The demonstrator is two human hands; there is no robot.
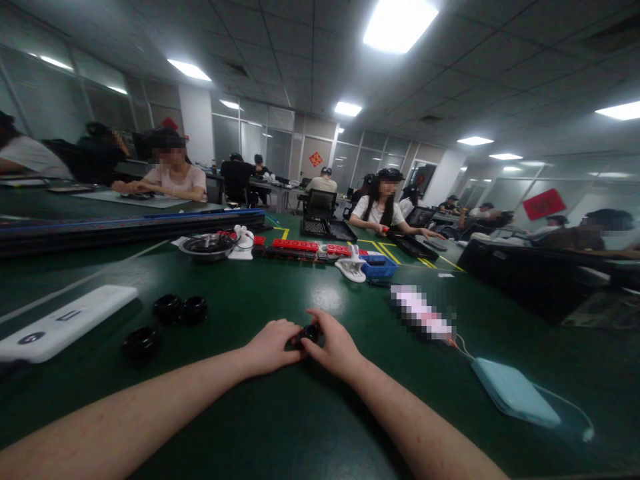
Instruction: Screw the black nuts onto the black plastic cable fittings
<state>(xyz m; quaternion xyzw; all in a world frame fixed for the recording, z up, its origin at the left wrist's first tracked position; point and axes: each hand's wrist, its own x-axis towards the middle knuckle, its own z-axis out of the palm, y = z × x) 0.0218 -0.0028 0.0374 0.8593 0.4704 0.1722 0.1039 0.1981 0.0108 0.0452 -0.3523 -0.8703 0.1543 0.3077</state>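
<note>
A small, glossy black ring-shaped piece (309,333) is between my two hands on the green table; its exact kind is unclear. My left hand (273,345) lies low on the table, fingers closed against its left side and partly hidden. From the right, my right hand (334,345) grips the same piece, thumb in front and index finger arched over the back. To the left lie three similar black rings: a pair side by side, one ring (167,307) and another ring (195,309), with a third ring (142,343) nearer me.
A white oblong device (70,323) lies at far left. On the right are a light-blue power bank (516,392) with a cable and a blurred-out phone-like item (423,312). Farther back stand a metal bowl (207,245), red strips (295,245), a white clamp (352,266) and a blue bin (380,266). Co-workers sit beyond.
</note>
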